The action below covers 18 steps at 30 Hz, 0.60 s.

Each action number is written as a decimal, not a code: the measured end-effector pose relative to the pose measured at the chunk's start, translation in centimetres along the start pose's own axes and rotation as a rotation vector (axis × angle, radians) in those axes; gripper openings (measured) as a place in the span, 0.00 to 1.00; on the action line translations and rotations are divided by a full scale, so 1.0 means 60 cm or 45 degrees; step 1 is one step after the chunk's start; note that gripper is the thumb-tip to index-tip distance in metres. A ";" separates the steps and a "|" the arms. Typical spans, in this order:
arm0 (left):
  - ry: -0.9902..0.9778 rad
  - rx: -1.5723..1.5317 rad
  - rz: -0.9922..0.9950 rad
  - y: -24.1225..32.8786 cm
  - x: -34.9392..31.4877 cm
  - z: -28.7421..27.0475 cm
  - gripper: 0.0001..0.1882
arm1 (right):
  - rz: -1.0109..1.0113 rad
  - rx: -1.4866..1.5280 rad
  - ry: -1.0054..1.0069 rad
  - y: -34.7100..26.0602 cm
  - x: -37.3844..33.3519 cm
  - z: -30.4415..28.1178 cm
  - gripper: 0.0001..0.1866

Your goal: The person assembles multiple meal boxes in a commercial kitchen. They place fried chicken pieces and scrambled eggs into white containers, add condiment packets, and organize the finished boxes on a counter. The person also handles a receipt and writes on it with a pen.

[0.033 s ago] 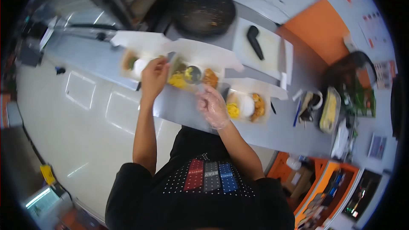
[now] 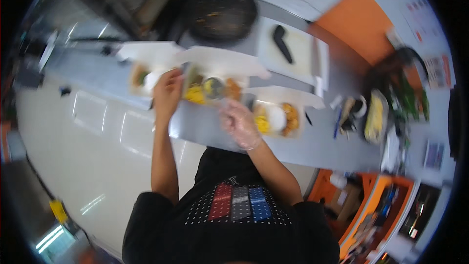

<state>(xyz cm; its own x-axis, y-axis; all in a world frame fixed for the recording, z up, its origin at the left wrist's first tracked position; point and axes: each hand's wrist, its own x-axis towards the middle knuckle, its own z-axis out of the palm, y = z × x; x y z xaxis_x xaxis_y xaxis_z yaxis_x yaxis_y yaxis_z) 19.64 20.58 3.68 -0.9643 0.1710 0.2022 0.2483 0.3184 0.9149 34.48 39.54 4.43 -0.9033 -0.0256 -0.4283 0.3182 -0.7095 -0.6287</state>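
My right hand (image 2: 239, 123), in a clear plastic glove, grips a round-bowled spoon (image 2: 213, 88) with some yellow food in it. The spoon is over the middle takeout box (image 2: 246, 84), where yellow food lies on the left and a golden-brown fried piece on the right. Between this box and the left takeout box (image 2: 133, 82) is my bare left hand (image 2: 168, 87), its fingers curled together; blur hides what they hold. White rice and some green food show in the left box. A right takeout box (image 2: 275, 132) holds yellow food, a white rice mound and fried pieces.
Behind the boxes are a large dark round pan (image 2: 221, 13) and a white cutting board (image 2: 268, 61) bearing a black-handled tool (image 2: 282, 44). At right are a tub of yellow food (image 2: 375, 117), a blue pen (image 2: 338, 126) and green leaves (image 2: 415, 97). The steel counter's edge (image 2: 229, 142) runs before me.
The counter and its boxes sit slightly further left in the picture. Both hands keep about the same places relative to the boxes, with the spoon still over the middle one.
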 end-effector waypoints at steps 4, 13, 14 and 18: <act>0.114 -0.038 -0.012 0.078 -0.057 0.015 0.13 | -0.033 0.082 -0.023 -0.099 -0.145 -0.043 0.14; -0.146 -0.309 0.761 0.321 -0.266 0.357 0.03 | -0.751 -1.025 1.400 -0.323 -0.542 -0.599 0.19; -0.264 -0.410 0.822 0.346 -0.286 0.421 0.03 | -0.682 -1.332 1.606 -0.354 -0.586 -0.680 0.19; -0.638 -0.314 0.696 0.429 -0.363 0.696 0.03 | -0.061 -2.062 1.833 -0.460 -0.646 -0.847 0.18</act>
<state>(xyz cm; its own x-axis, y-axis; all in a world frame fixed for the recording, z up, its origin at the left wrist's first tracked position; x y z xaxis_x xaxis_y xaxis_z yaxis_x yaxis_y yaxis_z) 50.89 64.02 8.24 -0.5395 0.6634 0.5185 0.5922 -0.1387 0.7938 75.36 95.90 5.38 -0.3816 0.9240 0.0262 0.9088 0.3802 -0.1719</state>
